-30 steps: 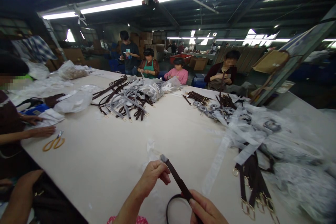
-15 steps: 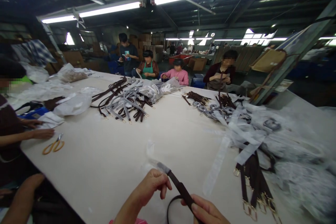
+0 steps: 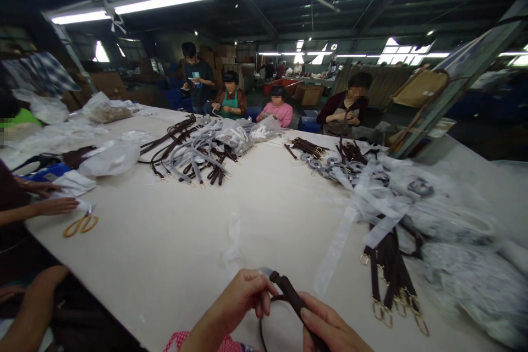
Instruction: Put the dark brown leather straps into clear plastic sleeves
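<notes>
A dark brown strap [image 3: 291, 296] with a greyish tip runs between both my hands at the bottom edge, its lower part curling into a loop. My left hand [image 3: 241, 300] pinches the strap's upper end with fingers and thumb. My right hand [image 3: 328, 330] grips the strap lower down, thumb on top. Both hover just above the near edge of the white table [image 3: 173, 242].
A bundle of brown straps with gold buckles [image 3: 388, 280] lies to the right among clear plastic sleeves [image 3: 454, 231]. More straps [image 3: 193, 157] are piled mid-table. Yellow-handled scissors [image 3: 80, 224] lie left, by a co-worker's hand [image 3: 58, 206]. Other people sit along the far side.
Both hands and the strap have dropped lower and closer to me. The strap's tip now tilts flatter, and my left fingers wrap nearer its end.
</notes>
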The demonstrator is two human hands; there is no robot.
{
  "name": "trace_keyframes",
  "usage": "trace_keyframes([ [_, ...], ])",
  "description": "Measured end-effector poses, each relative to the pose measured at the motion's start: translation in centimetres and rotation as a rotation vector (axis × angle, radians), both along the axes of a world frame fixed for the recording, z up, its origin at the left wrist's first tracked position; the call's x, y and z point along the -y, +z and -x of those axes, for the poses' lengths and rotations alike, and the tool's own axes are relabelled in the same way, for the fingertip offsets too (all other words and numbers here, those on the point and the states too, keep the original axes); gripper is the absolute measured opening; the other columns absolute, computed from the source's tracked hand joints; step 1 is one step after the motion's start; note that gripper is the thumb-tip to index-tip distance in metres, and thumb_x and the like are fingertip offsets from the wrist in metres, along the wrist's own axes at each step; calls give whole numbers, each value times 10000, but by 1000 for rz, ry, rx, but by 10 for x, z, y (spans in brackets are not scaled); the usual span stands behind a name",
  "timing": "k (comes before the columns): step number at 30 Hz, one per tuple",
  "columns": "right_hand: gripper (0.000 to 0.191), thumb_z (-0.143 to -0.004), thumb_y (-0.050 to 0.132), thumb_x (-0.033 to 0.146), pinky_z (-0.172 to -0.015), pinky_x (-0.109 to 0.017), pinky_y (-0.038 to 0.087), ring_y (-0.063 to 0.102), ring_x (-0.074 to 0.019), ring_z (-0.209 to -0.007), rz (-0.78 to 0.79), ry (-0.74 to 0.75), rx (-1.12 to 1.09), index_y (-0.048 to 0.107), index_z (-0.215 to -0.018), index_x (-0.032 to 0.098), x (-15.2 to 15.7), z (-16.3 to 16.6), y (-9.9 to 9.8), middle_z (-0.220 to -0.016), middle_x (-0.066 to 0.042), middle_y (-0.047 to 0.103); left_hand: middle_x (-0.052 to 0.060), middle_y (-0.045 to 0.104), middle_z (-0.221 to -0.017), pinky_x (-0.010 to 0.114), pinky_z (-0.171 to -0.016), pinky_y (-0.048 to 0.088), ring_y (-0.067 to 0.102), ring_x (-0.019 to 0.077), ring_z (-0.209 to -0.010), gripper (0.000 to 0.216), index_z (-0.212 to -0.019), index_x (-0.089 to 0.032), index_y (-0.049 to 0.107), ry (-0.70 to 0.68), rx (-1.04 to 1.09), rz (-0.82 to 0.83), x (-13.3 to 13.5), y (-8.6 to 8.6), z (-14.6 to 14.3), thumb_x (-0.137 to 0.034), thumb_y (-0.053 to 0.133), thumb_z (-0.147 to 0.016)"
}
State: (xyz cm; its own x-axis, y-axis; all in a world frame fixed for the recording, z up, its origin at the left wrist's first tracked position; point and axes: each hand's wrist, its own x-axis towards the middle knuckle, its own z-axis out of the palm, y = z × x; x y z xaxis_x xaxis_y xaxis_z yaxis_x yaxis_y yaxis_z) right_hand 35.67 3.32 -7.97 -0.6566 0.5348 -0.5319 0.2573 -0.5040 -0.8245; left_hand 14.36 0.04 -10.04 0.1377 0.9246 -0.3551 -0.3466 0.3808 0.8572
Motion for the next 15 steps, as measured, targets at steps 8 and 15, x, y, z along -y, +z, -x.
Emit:
trace_keyframes([
  [8, 929, -817, 474, 695, -439, -196, 362, 608, -114, -589, -166, 84, 122, 129, -1536, 219, 2, 2, 13, -877, -44, 646, 23, 612, -498, 193, -367, 294, 429, 67, -327, 554, -713, -115, 667, 16, 234, 131, 14, -22, -44, -664, 688, -648],
  [15, 664, -820, 482, 707, -370, -192, 252, 387, -33, -444, -264, 144, 82, 611, -1196, 176, 3, -11, 3, -1020, -85, 642, 26, 650, -569, 199, -448, 336, 474, 77, -413, 255, -734, -132, 744, -406, -56, 114, 31, 9, -11, -329, 585, -763],
])
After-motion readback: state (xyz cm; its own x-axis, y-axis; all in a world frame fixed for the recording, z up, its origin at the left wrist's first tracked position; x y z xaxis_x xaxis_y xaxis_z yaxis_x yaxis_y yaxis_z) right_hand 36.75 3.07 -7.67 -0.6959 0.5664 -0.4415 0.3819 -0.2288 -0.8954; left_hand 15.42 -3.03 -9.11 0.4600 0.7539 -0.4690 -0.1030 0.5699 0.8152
